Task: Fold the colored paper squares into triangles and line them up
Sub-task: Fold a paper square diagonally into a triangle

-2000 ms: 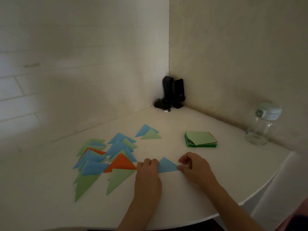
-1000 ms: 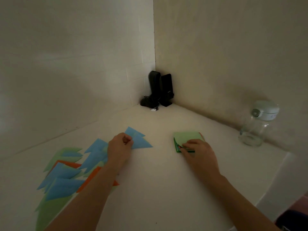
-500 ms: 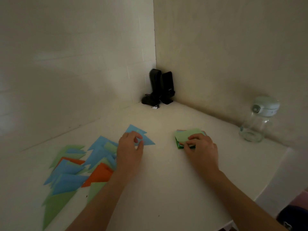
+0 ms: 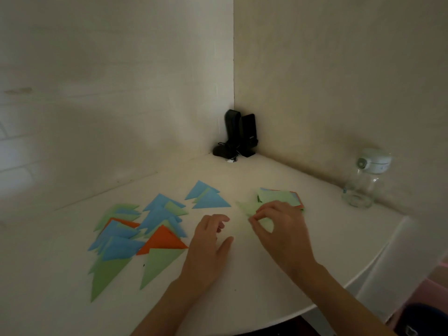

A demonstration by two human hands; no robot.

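Right hand (image 4: 276, 229), centre-right of frame, pinches a pale green sheet (image 4: 252, 210) between thumb and fingertips, lifted just clear of the stack of unfolded squares (image 4: 286, 198) behind it; sheet is motion-blurred, so its exact outline can't be read, but a pointed corner juts toward the left. Likely drawn toward the bare tabletop in front so there is room to crease it. Left hand (image 4: 209, 241), centre of frame, is empty, fingers loosely curled and thumb spread, hovering low over the white table (image 4: 242, 287); probably waiting to pin the sheet while the other hand folds. Finished triangles (image 4: 135, 236) lie fanned at lower left: blue, light green, one orange (image 4: 162, 242), thin matte paper, sharp-tipped, overlapping like scales rather than in a neat line. A separate blue pair (image 4: 208, 197) sits nearer the stack. Clear glass jar (image 4: 363, 180) with pale lid stands at right edge; black speakers (image 4: 238, 134) in the corner.
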